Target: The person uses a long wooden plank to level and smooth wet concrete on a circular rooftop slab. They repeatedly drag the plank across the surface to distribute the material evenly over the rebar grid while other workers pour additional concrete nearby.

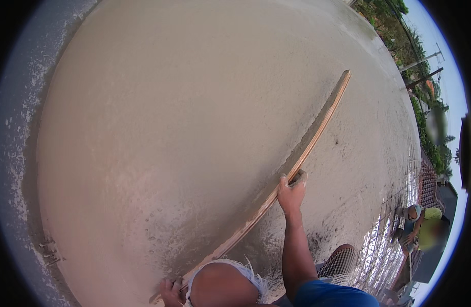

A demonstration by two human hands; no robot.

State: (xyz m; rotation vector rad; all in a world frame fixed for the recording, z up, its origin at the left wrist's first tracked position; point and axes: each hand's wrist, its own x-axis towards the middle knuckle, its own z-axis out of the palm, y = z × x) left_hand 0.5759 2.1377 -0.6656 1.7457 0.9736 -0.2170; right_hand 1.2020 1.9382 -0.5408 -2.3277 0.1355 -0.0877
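A long wooden screed board (314, 137) lies on edge across wet grey concrete (158, 102), running from the bottom left up to the right. My right hand (291, 192) is closed around it near its middle, fingers smeared with concrete. Toward the board's near end, my left hand (171, 292) grips it, partly cut off by the lower picture edge. Between the two hands a bare knee (222, 286) pokes through a frayed pale cloth edge and covers part of the board. Wet concrete sticks along the board's left face.
At the right, steel reinforcing bars (384, 225) form a grid beside the concrete. A person in a yellow-green top (431, 230) crouches beyond it. A wall edge (33, 128) curves along the left, with short bars (50, 253) sticking out low down. Tiled roof (427, 184) and trees lie beyond.
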